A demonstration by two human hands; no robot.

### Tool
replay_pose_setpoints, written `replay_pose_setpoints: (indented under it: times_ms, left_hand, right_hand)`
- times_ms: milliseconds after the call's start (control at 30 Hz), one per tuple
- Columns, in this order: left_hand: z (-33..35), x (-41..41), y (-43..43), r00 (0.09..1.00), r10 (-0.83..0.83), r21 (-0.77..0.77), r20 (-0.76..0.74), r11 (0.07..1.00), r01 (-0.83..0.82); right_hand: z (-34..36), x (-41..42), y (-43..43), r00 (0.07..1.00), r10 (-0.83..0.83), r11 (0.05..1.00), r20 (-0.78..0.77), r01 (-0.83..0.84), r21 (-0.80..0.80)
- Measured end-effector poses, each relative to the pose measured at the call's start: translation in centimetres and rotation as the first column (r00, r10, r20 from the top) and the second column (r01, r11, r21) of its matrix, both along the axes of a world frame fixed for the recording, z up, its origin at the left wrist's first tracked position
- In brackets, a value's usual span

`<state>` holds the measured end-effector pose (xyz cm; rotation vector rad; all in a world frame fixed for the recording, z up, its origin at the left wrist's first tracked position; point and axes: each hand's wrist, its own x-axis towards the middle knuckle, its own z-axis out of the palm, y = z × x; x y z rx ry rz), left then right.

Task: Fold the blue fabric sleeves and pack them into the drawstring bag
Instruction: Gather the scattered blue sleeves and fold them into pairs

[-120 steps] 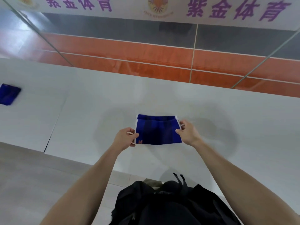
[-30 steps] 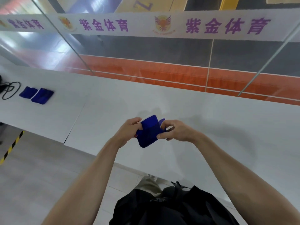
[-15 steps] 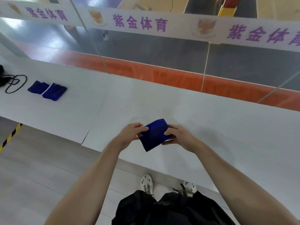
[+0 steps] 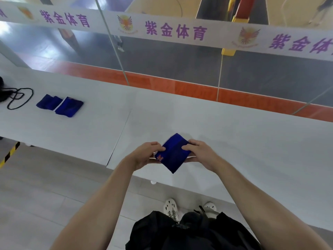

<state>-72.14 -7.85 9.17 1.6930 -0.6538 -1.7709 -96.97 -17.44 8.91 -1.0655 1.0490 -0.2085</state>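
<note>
1. Head view: folded blue sleeve [image 4: 173, 154], held just above the near edge of the table [image 4: 234, 141], tilted, one corner pointing toward the person.
2. Left hand [image 4: 146, 155] pinches its left side; right hand [image 4: 200, 154] pinches its right side.
3. Folded pair [image 4: 69, 107] and drawstring bag [image 4: 2, 93]: well apart, far left. Left hand is nearer.

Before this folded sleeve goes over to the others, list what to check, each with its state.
1. Fold compact: ok; the blue sleeve is a small flat square.
2. Grip on both sides: ok; the left hand and right hand pinch opposite edges.
3. Pile in place: ok; two folded sleeves lie side by side on the table, far left.
4. Room beside them: ok; bare table to their right.
5. Drawstring bag mouth open: cannot tell; only its dark edge and cord show.
</note>
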Motion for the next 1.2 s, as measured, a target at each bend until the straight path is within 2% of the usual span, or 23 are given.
replay_pose_setpoints:
  times_ms: [67, 100, 167, 233, 300, 400, 533, 733, 800, 867, 967, 1100, 1167, 1200]
  left_hand:
    - [0.5, -0.4, -0.3, 0.997, 0.004, -0.036, 0.082, 0.999, -0.001]
    - [0.6, -0.6, -0.6, 0.985, -0.005, -0.082, 0.173, 0.996, 0.02]
    - [1.1, -1.1, -1.1, 0.946, 0.013, -0.175, 0.325, 0.983, 0.046]
    - [1.4, -1.3, -1.8, 0.958, 0.041, -0.243, 0.284, 0.97, 0.03]
    - [1.8, -1.8, -2.3, 0.976, 0.029, -0.275, 0.215, 0.961, 0.032]
    - [2.2, -2.6, -3.1, 0.971, 0.042, -0.323, 0.236, 0.946, 0.038]
    - [2.6, -3.2, -3.4, 0.955, 0.041, -0.358, 0.293, 0.931, 0.07]
    - [1.8, -2.8, -1.9, 0.899, 0.101, -0.321, 0.427, 0.946, 0.046]
    - [1.4, -2.7, -0.6, 0.925, 0.174, -0.313, 0.338, 0.948, -0.063]
    - [1.1, -2.6, 0.9, 0.937, 0.284, -0.32, 0.203, 0.924, -0.211]
    - [1.5, -2.0, 3.0, 0.895, 0.446, -0.327, -0.026, 0.842, -0.429]
    - [2.5, 0.7, 5.0, 0.799, 0.568, -0.281, -0.198, 0.748, -0.601]
    - [2.7, 2.9, 5.6, 0.695, 0.658, -0.189, -0.291, 0.673, -0.715]
    - [2.4, 4.0, 5.7, 0.608, 0.719, -0.113, -0.337, 0.61, -0.784]
  right_hand:
    - [0.1, -0.1, 0.0, 0.995, 0.005, 0.991, -0.103, -0.019, -0.132]
    - [0.1, -0.2, -0.1, 0.982, 0.002, 0.971, -0.187, -0.047, -0.235]
    - [-0.1, -0.6, -0.3, 0.951, 0.003, 0.897, -0.308, -0.139, -0.419]
    - [-0.1, -0.9, -0.3, 0.944, 0.011, 0.859, -0.33, -0.178, -0.481]
    - [0.2, -1.4, -0.2, 0.941, 0.037, 0.874, -0.337, -0.194, -0.446]
    - [0.4, -2.3, -0.3, 0.918, 0.158, 0.894, -0.365, -0.29, -0.342]
    - [1.1, -3.0, -0.7, 0.954, 0.126, 0.968, -0.272, -0.178, -0.174]
    - [1.4, -2.7, -1.7, 1.0, -0.009, 0.986, -0.01, 0.007, -0.165]
    - [0.7, -1.2, -1.9, 1.0, -0.004, 0.968, 0.016, 0.008, -0.25]
    - [0.1, 0.8, -1.6, 0.999, 0.023, 0.918, -0.039, -0.037, -0.395]
    - [-0.1, 3.7, -0.3, 0.986, 0.064, 0.849, -0.155, -0.136, -0.511]
    - [-0.3, 6.8, 0.8, 0.966, 0.143, 0.831, -0.216, -0.236, -0.504]
    - [-0.5, 8.5, 0.9, 0.974, 0.13, 0.809, -0.186, -0.213, -0.548]
    - [-0.3, 9.6, 1.0, 0.978, 0.106, 0.794, -0.177, -0.191, -0.577]
